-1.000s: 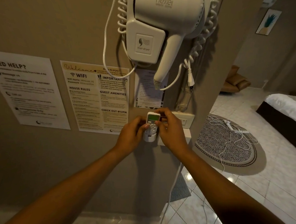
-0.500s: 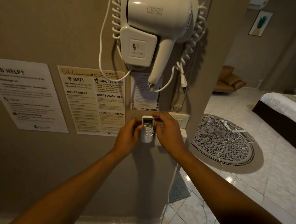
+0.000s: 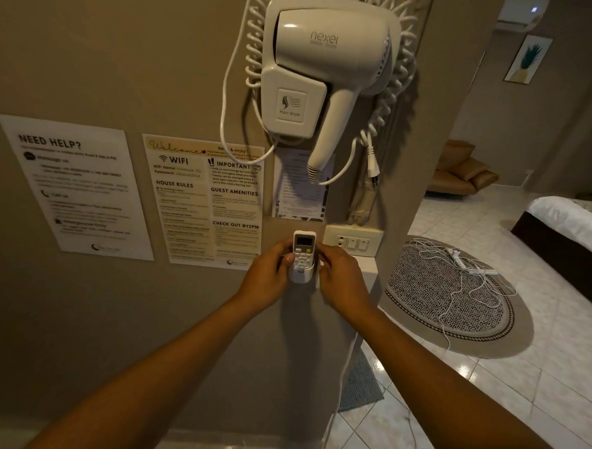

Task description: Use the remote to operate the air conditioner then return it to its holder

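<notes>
The white remote stands upright between the left hand and right hand, screen uppermost, its lower end seated in the white wall holder just beside both thumbs.

The air conditioner hangs high up, well apart to the right.

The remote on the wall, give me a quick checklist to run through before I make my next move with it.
1. Remote sits upright with its lower end in the holder: ok.
2. Left hand at the remote's left edge, thumb on its face: ok.
3. Right hand at the remote's right edge: ok; whether its fingers actually pinch it: cannot tell.
4. Remote display lit and readable: cannot tell, too small.
5. Air conditioner in view across the room with a small light showing: ok.
6. Hair dryer cord hangs above the remote, not touching it: ok.
</notes>
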